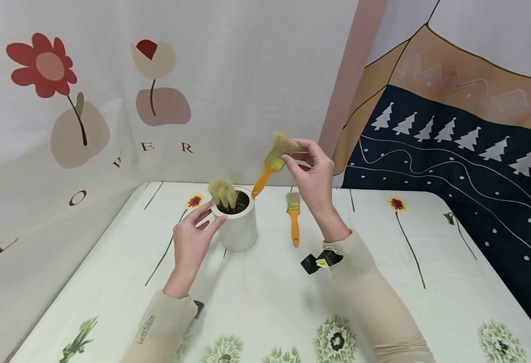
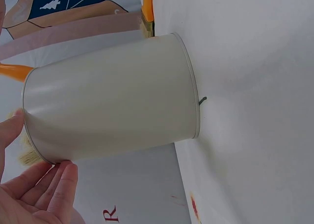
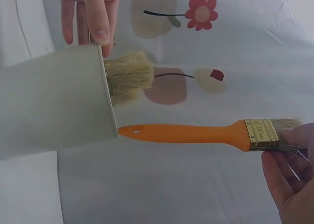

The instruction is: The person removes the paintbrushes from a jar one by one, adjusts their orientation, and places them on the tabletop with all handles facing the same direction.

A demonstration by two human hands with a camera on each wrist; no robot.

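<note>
Right fingers clamped on bristles of brush, handle toward 7 o'clock; left fingers pinching cup rim, 8 o'clock. Sleeve: "Let's Slim"; curtain: "LOWER".

The left arm and the right arm both reach forward. The left hand is lower, gripping with its thumb spread away from its fingers. The right hand is up higher, its fingers bent, pinching with its thumb. The two hands are apart.
</note>
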